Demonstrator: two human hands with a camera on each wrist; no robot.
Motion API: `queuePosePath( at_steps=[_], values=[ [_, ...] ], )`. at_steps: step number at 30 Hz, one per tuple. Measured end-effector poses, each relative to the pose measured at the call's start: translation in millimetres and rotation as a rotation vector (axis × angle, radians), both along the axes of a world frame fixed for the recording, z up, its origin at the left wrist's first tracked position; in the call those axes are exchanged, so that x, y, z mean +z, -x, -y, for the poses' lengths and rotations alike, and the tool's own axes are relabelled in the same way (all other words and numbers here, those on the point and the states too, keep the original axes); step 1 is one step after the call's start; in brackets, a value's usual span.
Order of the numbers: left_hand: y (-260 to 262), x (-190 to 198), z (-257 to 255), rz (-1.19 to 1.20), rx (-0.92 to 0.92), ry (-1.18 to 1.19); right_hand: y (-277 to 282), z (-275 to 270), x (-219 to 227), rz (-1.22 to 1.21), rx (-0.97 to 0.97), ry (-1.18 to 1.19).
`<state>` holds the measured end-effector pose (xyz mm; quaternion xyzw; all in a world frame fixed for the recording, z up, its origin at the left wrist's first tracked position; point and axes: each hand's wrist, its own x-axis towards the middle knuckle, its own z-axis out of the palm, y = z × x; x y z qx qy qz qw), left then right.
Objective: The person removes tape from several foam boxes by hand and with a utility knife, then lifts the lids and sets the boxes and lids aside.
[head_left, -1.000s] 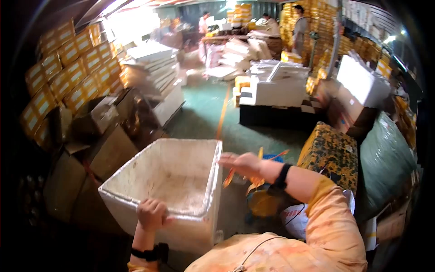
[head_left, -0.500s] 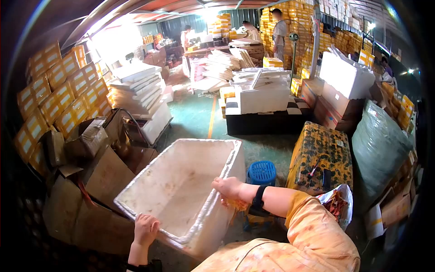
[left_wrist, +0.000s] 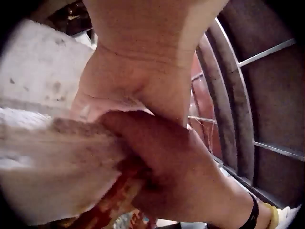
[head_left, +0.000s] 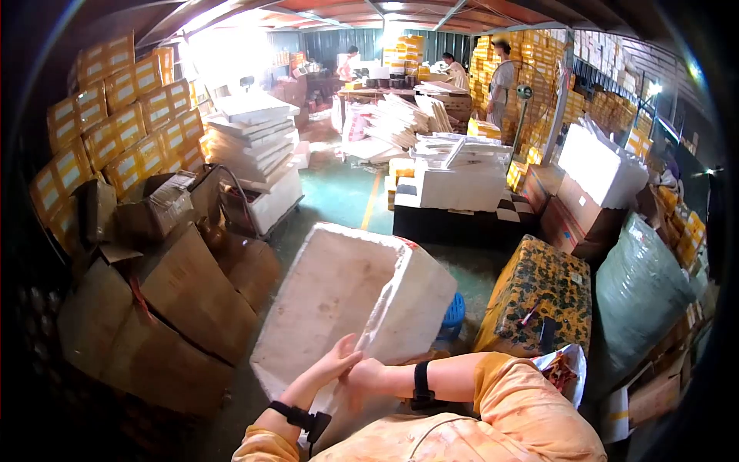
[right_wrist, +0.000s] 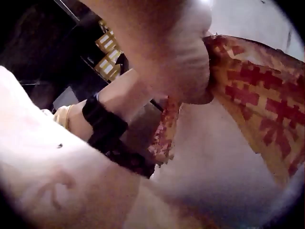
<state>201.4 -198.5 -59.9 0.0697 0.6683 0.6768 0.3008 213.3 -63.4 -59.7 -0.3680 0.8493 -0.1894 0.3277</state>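
Observation:
A white foam box (head_left: 327,289), stained inside, leans tilted in front of me with its opening facing up and left. My left hand (head_left: 331,368) grips the rim at the near corner, its thumb raised. Right beside it my right hand (head_left: 366,379) holds the same edge, and the two hands overlap. In the right wrist view, yellowish tape (right_wrist: 262,100) with red print runs across the box's outside to my right hand, and a ragged strip (right_wrist: 164,138) hangs below the hand. Most fingertips are hidden.
Flattened cardboard boxes (head_left: 169,316) lie to my left. On the right are a patterned taped box (head_left: 531,289), a blue stool (head_left: 453,312), a bag of reddish scraps (head_left: 568,371) and a large green sack (head_left: 643,285). Foam lids (head_left: 254,138) are stacked farther back, where several people are present.
The box has turned and tipped, showing more of its right outer side. My left hand has moved right along the rim and my right hand has come nearer, so both meet at the near corner.

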Motion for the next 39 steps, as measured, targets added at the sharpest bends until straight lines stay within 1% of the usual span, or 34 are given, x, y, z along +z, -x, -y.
queuePosePath(
  at_steps=[1, 2, 3, 4, 5, 6, 7, 9, 10, 11, 12, 13, 15, 16, 17, 18, 19, 22, 26, 28, 29, 31, 32, 33, 34, 35, 36, 37, 38, 39],
  values=[
    [4.6, 6.6, -12.2, -0.123, -0.036, -0.001, -1.9, 12.6, -20.2, -0.285, 0.134, -0.057],
    [9.5, 13.2, -20.9, -0.245, -0.071, 0.0, -9.7, 15.3, -16.0, -0.538, 0.308, -0.118],
    [13.2, 18.3, -25.2, -0.29, -0.062, 0.071, -17.8, 18.2, -9.8, -0.814, 0.458, -0.168],
    [13.1, 34.3, -28.9, -0.346, -0.017, 0.154, -22.6, 14.0, 29.3, -0.613, 0.45, -0.228],
    [9.2, 57.7, -32.7, -0.369, -0.012, 0.398, -23.2, 9.2, 42.5, -0.581, 0.454, -0.19],
    [5.9, 72.0, -35.3, -0.394, -0.008, 0.646, -21.9, 2.6, 50.7, -0.554, 0.456, -0.149],
    [5.3, 60.3, -33.9, -0.467, 0.091, 0.622, -20.1, -9.7, 57.5, -0.536, 0.447, -0.039],
    [-0.9, 53.2, -21.4, -0.391, 0.139, 0.523, -15.5, -46.0, 71.0, -0.5, 0.434, 0.183],
    [-4.7, 51.5, -13.2, -0.352, 0.167, 0.474, -11.0, -67.1, 84.1, -0.545, 0.345, 0.271],
    [-11.4, 42.4, -2.7, -0.38, 0.213, 0.407, -5.9, -88.7, 95.0, -0.588, 0.256, 0.359],
    [-16.6, 23.2, 8.0, -0.357, 0.223, 0.343, 6.1, -111.8, 88.2, -0.675, 0.115, 0.371],
    [-21.3, -3.9, 17.7, -0.334, 0.233, 0.276, 20.8, -132.8, 89.6, -0.621, -0.125, 0.357],
    [-41.0, -37.4, 25.3, -0.297, 0.225, 0.187, 51.2, -154.8, 102.2, -0.713, -0.448, 0.458],
    [-49.7, -20.7, 21.9, -0.303, 0.214, 0.308, 60.7, -156.9, 112.7, -0.865, -0.534, 0.576],
    [-64.3, -2.9, 15.3, -0.307, 0.199, 0.43, 62.3, -154.3, 121.3, -0.852, -0.55, 0.535],
    [-73.1, 9.0, 8.7, -0.312, 0.183, 0.55, 57.4, -140.9, 139.3, -0.84, -0.565, 0.494],
    [-78.2, 4.9, 5.0, -0.306, 0.203, 0.49, 52.5, -129.1, 146.4, -0.826, -0.579, 0.454],
    [-83.3, 7.5, -1.1, -0.354, 0.196, 0.573, 45.8, -105.1, 136.2, -0.807, -0.563, 0.25],
    [-94.8, 11.4, -3.2, -0.327, 0.211, 0.621, 48.8, -99.9, 128.2, -0.974, -0.394, 0.256],
    [-100.0, 10.1, -2.7, -0.354, 0.204, 0.655, 46.6, -99.0, 125.3, -0.964, -0.345, 0.214],
    [-103.6, 7.9, 0.3, -0.334, 0.192, 0.634, 46.1, -99.4, 124.0, -0.96, -0.322, 0.194],
    [-112.5, 0.2, 18.3, -0.302, 0.168, 0.593, 51.2, -105.2, 119.1, -0.871, -0.45, 0.381],
    [-119.6, -10.4, 30.9, -0.281, 0.154, 0.527, 55.2, -110.8, 113.9, -0.819, -0.516, 0.477],
    [-128.2, -26.2, 45.7, -0.259, 0.139, 0.463, 66.0, -121.4, 107.3, -0.874, -0.554, 0.523],
    [-137.4, -38.5, 59.4, -0.235, 0.123, 0.401, 78.4, -134.9, 98.1, -0.892, -0.687, 0.49],
    [-146.0, -44.6, 71.3, -0.186, 0.055, 0.404, 89.5, -150.8, 92.9, -0.964, -0.761, 0.395],
    [-157.0, -49.3, 75.4, -0.201, 0.017, 0.403, 95.6, -164.7, 97.6, -0.959, -0.786, 0.45],
    [-167.5, -53.7, 77.6, -0.216, -0.021, 0.399, 93.2, -166.7, 98.8, -0.965, -0.77, 0.439],
    [-173.1, -54.8, 79.1, -0.231, -0.058, 0.394, 114.0, -195.0, 96.5, -0.932, -0.937, 0.372],
    [-177.1, -50.4, 77.5, -0.163, -0.076, 0.388, 125.2, -211.6, 94.8, -0.98, -0.918, 0.431]
  ],
)
